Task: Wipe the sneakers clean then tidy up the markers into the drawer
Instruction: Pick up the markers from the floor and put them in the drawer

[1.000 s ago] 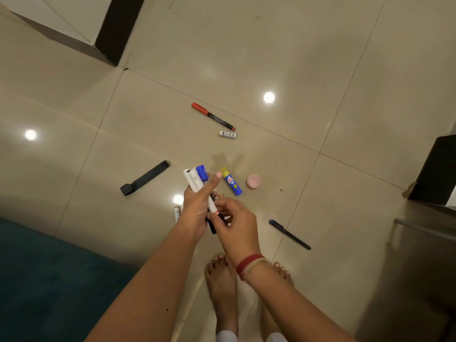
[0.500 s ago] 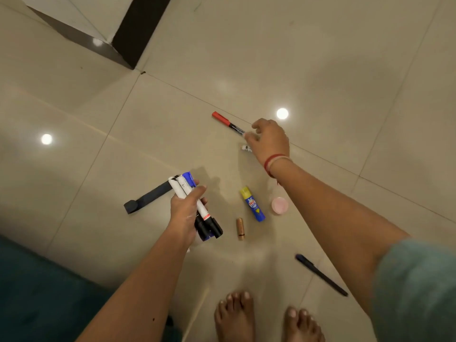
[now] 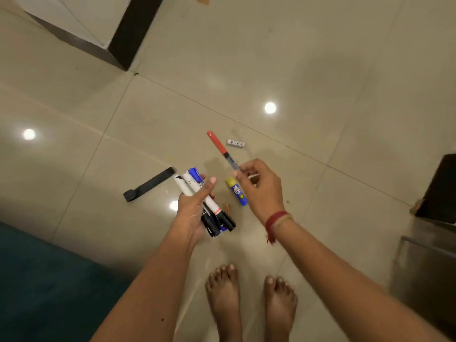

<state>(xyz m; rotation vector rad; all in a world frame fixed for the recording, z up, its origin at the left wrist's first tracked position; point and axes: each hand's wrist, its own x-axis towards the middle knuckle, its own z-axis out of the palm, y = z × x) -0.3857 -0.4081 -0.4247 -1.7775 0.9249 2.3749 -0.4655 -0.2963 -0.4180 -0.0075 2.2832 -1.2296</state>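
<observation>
Left hand [image 3: 192, 213] up in the middle of the view, fingers curled under a bundle of markers [image 3: 192, 186] and the thumb laid across the top. White barrels, one blue cap at the far end, black caps at the near end. They overlap, so the exact count is hard to call.

Right hand [image 3: 261, 191] hovers just beside it, thumb and fingertips pinching a red-capped marker [image 3: 221, 149] by its dark barrel, cap pointing away and up to the left. The lower end of that marker vanishes behind the fingers. Something pale shows between those fingers too; I cannot tell what it is.

Down on the tiled floor [image 3: 320, 70], a blue and yellow glue stick [image 3: 238, 193] lies below the right hand, its yellow end just at the knuckles. A small brown cylinder [image 3: 227, 208] peeks out from behind the bundle, half hidden. Farther off, a little white piece [image 3: 235, 143] with print too small to read. To the left, a flat black strip [image 3: 149, 184] lies alone.

Bare feet [image 3: 224, 292] at the bottom, heels cut off by the frame. A red thread [image 3: 276, 219] circles the right wrist. A teal rug [image 3: 49, 280] fills the lower left corner, and dark furniture [image 3: 439, 188] is sliced off at the right edge.
</observation>
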